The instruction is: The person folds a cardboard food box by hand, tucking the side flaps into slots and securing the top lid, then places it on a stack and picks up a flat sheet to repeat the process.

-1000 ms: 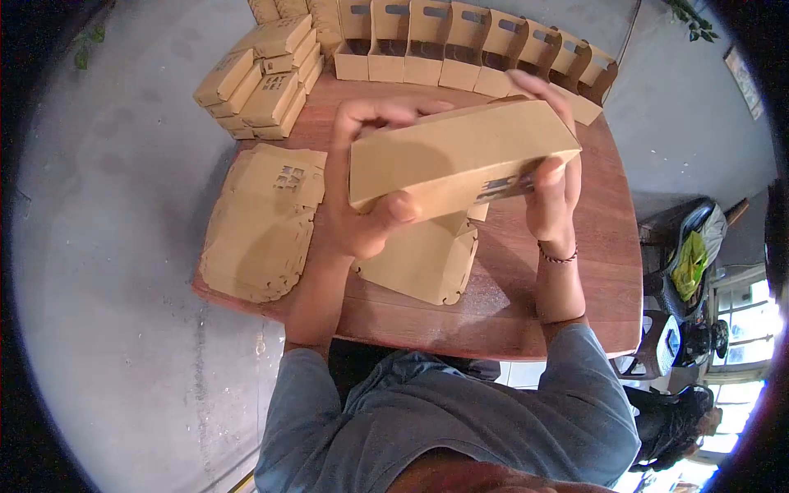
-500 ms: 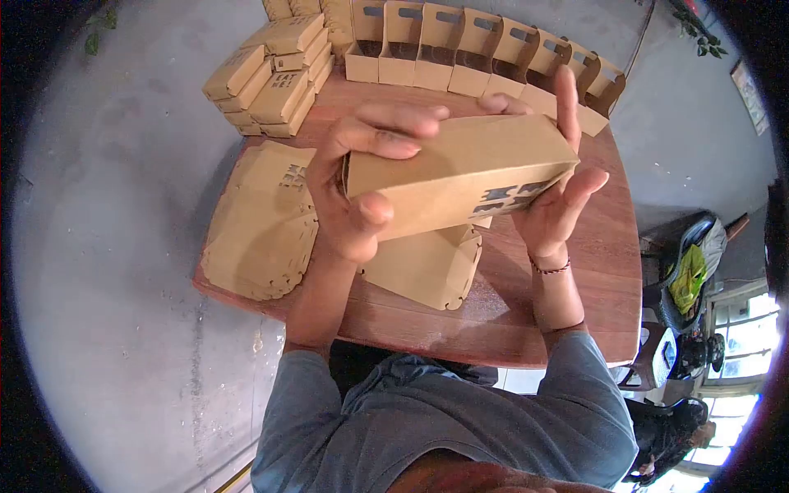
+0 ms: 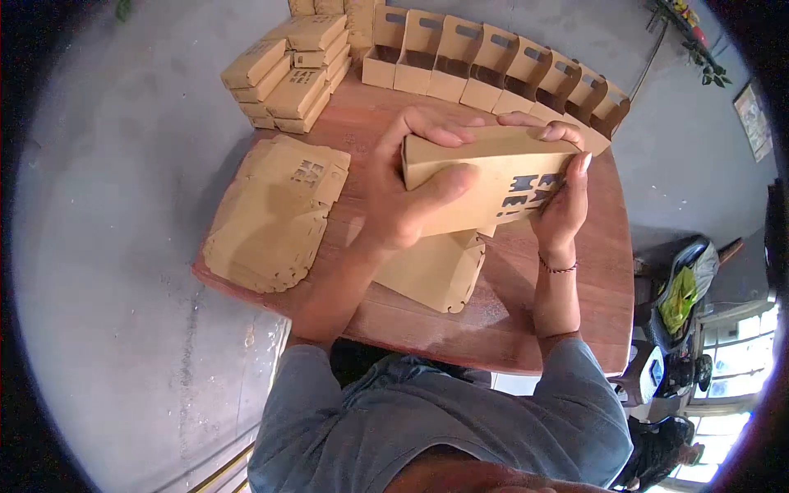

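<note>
A folded cardboard box (image 3: pixel 472 197) with "EAT ME!" in dark letters is held up above the table, tilted so its printed face points toward me. My left hand (image 3: pixel 411 185) grips its left end, thumb on the printed face and fingers over the upper side. At the right end, my right hand (image 3: pixel 563 193) is wrapped round it, with the thumb along the edge and fingers on the top. Below the box lies a flat cardboard sheet (image 3: pixel 431 271), partly covered by it. Near my left forearm is a stack of unfolded cardboard blanks (image 3: pixel 267 222), the top one printed.
Stacked closed boxes (image 3: pixel 297 92) stand at the back left of the wooden table (image 3: pixel 526 320). A curved row of several open cardboard carriers (image 3: pixel 452 70) with handle holes lines the back edge. Chairs with bags (image 3: pixel 678 300) are off to the right.
The box has turned, so more of its printed face shows. My right fingers, earlier extended, have closed over its end. My left thumb has moved onto the printed face.
</note>
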